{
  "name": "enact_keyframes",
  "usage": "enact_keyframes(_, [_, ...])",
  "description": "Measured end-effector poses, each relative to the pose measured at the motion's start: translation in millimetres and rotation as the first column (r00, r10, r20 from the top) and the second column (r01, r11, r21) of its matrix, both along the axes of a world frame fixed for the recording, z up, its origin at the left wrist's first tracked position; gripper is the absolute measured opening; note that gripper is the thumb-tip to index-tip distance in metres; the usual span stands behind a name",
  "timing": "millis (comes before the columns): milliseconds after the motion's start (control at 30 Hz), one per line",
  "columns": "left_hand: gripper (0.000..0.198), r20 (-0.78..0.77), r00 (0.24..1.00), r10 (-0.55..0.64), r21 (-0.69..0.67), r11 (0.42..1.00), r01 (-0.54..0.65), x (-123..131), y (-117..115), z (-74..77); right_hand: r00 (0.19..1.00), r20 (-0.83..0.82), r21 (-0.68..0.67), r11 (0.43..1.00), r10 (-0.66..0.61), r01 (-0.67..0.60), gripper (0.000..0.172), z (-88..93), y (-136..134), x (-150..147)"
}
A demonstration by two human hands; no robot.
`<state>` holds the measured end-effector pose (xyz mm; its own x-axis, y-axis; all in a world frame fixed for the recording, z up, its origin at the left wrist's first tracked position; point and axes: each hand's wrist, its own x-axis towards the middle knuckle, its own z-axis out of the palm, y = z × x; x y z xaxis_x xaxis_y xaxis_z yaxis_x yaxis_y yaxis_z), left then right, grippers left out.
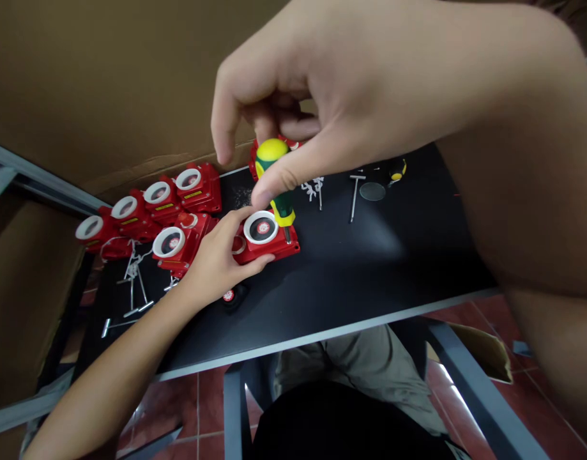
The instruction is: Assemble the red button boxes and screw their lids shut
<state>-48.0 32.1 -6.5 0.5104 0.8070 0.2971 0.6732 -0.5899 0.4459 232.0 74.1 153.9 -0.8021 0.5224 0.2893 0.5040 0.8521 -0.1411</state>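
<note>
My right hand (317, 96) grips a screwdriver (282, 203) with a yellow and green handle, the thumb on its near side and some fingers hidden behind. The screwdriver stands nearly upright, its tip at the right corner of a red box (289, 245) with a white ring (248, 231) around a black disc. Spread around the left part of that box, my left hand (220, 259) clasps it against the table. A loose black round part (230, 296) with a red and white centre lies just below my left hand.
Several similar red boxes (202, 191) stand in a row at the back left, with another red box (178, 246) nearer. Metal T-shaped rods (138, 287) lie at the left. Right of centre are a T-shaped rod (354, 198), a clear disc (372, 191) and a yellow-black item (397, 171).
</note>
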Motion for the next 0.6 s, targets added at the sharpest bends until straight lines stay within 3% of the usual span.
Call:
enact_keyframes(133, [0.074, -0.006, 1.0, -0.001, -0.003, 1.0, 0.001, 0, -1, 0.7, 0.994, 0.072, 0.119, 0.99, -0.081, 0.072, 0.06, 0.3, -4, -4])
enact_keyframes(267, [0.073, -0.013, 1.0, -0.016, 0.007, 1.0, 0.016, 0, -1, 1.5, 0.993, 0.086, 0.209, 0.976, -0.08, 0.061, 0.052, -3.3, -7, -6])
enact_keyframes(500, [0.074, -0.016, 1.0, -0.007, -0.004, 1.0, 0.007, 0, 0, 1.5, 0.945, 0.114, 0.257, 0.928, -0.308, 0.271, 0.048, -1.7, -25, -11])
enact_keyframes(600, [0.073, -0.008, 1.0, -0.015, 0.01, 1.0, 0.015, 0, 0, 0.9, 0.928, 0.132, 0.27, 0.913, -0.349, 0.305, 0.05, 0.3, -29, -12])
